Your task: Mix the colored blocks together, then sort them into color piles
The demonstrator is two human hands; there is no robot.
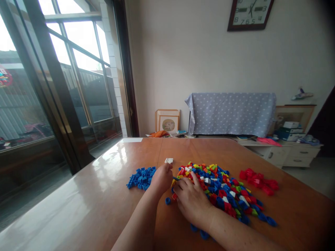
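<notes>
My left hand (162, 178) is curled closed between the blue heap and the mixed pile. Just beyond its fingertips lie a few white toy bricks (169, 160); whatever the fingers hold, if anything, is hidden. My right hand (193, 199) rests with its fingers apart on the near left side of a large pile of mixed building bricks (222, 186) in blue, red, yellow, green, orange and white. To the left of my left hand sits a heap of small blue bricks (141, 177). A round blue piece (168, 200) lies alone between my forearms.
A group of red bricks (258, 180) lies on the right of the brown table (86, 202). Behind it stand a cloth-covered object (231, 113), framed pictures (168, 122) and a white cabinet (295, 155). A glass door (70, 80) is on the left.
</notes>
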